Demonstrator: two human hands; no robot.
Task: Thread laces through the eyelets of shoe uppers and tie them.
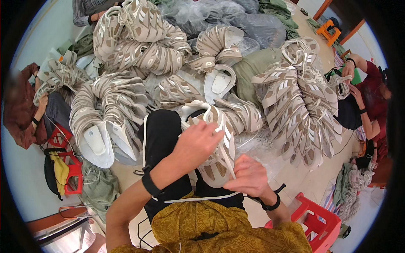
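A beige and white shoe upper with brown mesh panels rests across my black-trousered knees, toe toward me. My left hand is closed over its lacing area, and its fingertips partly hide the eyelets. To the right of the toe, my right hand is closed in a pinch on a white shoelace, drawn taut from the upper. A loose length of lace trails across my lap below the toe.
Bundles of nested shoe uppers lie in front, at left and at right. Grey plastic bags are behind. Red stools stand at lower right and left. People sit at left and right.
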